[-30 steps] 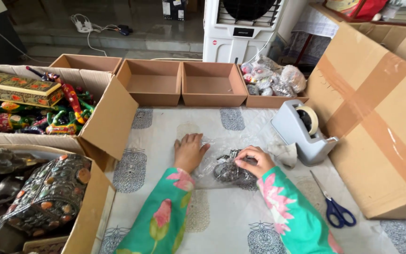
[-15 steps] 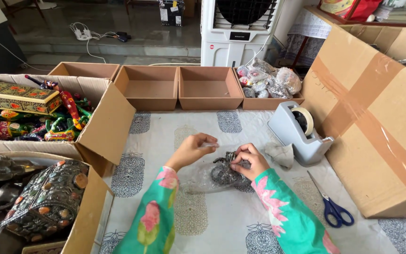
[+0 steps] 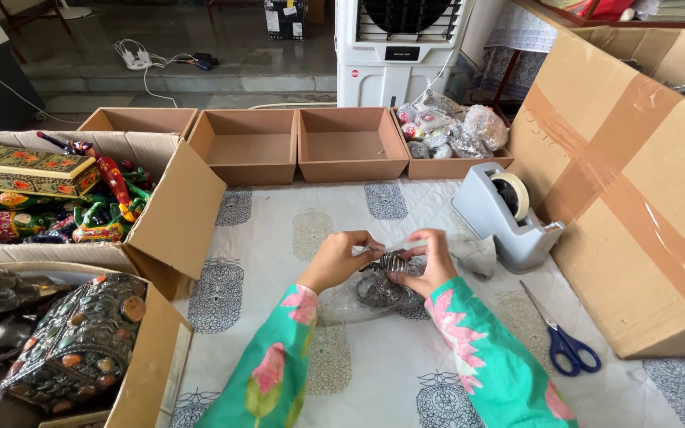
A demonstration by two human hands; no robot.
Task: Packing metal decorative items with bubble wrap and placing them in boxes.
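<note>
While both hands pinch the clear plastic wrap point(image 3: 342, 297) around the small metal ornament point(image 3: 380, 287), just left of the tape dispenser point(image 3: 505, 218), left hand point(image 3: 336, 260) and right hand point(image 3: 426, 265) should, I'd say, pull it snug.

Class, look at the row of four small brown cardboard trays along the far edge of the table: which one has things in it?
The rightmost tray, beside the grey tape dispenser. It is heaped with small plastic-wrapped items; the other three show bare bottoms.
</note>
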